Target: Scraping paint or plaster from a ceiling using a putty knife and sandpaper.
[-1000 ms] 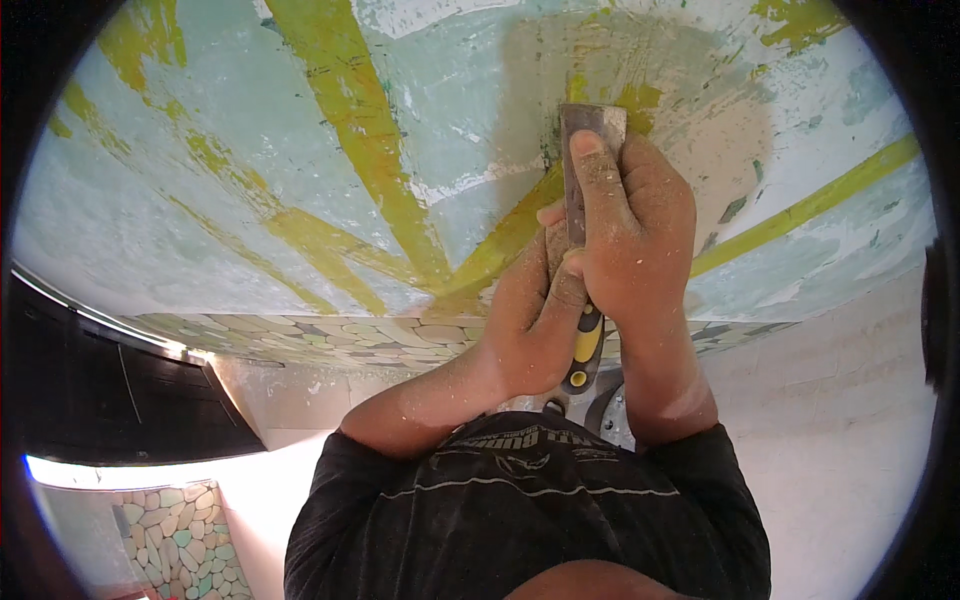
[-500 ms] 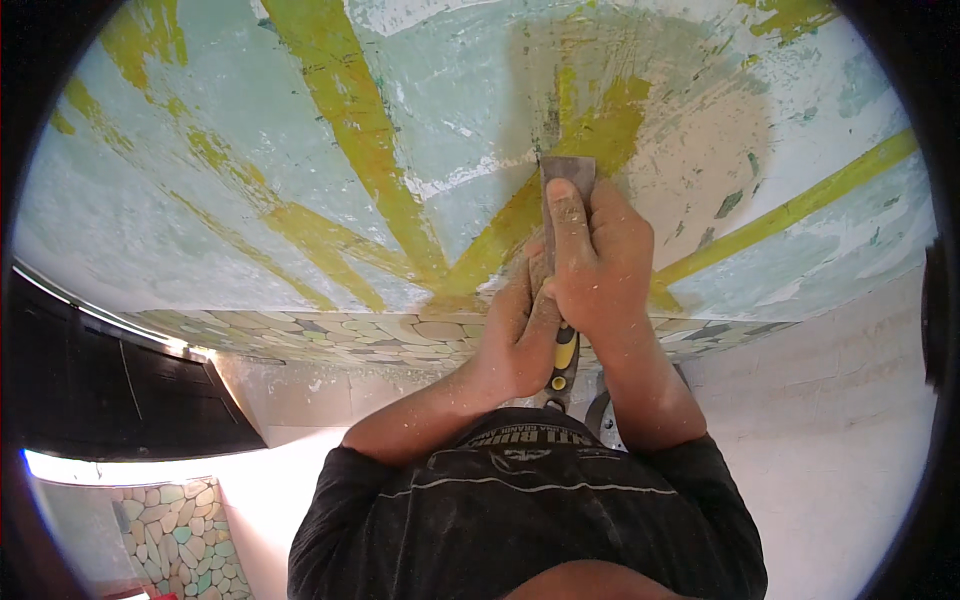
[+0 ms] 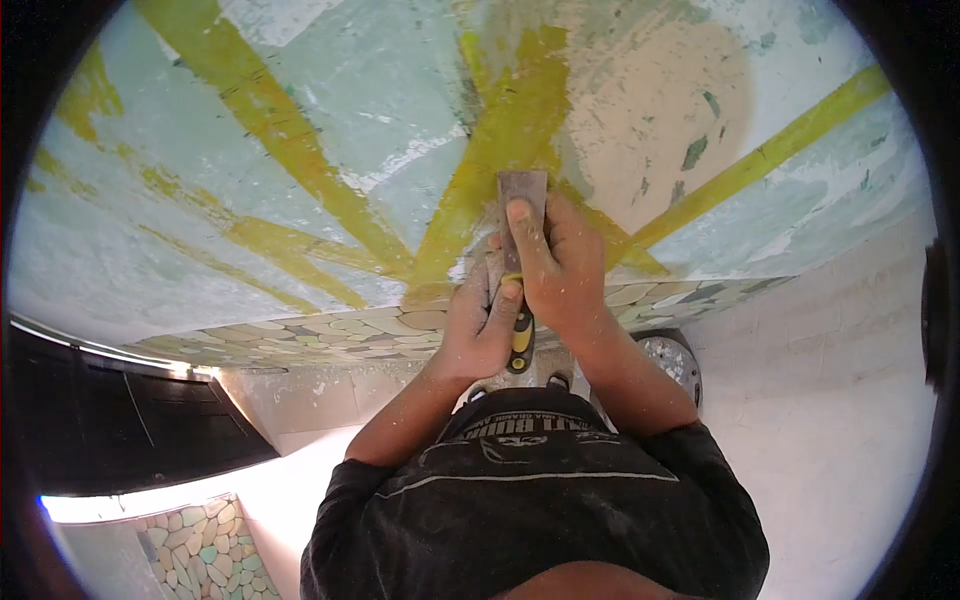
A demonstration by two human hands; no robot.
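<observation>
Both my hands grip one scraper (image 3: 521,330) with a flat grey blade and a black and yellow handle. My right hand (image 3: 567,260) is closed around the blade, its thumb lying along the metal. Lower down, my left hand (image 3: 482,318) is closed at the top of the handle, and the handle's end sticks out below it. The blade's square edge lies at the wall (image 3: 400,150), over a yellow-green painted band (image 3: 510,115). White and pale green patches cover the wall, with many scrape marks. Pale dust coats my fingers.
A band of pebble tiles (image 3: 400,330) runs below the painted surface. On the right, a round container (image 3: 672,365) with whitish bits stands beside my forearm. A dark panel (image 3: 130,410) is at left, with another pebble patch (image 3: 210,550) below it.
Both hands and the scraper have shifted left and slightly down in the view. The view itself has moved too, showing more of the round container. My grip stays on the scraper.
</observation>
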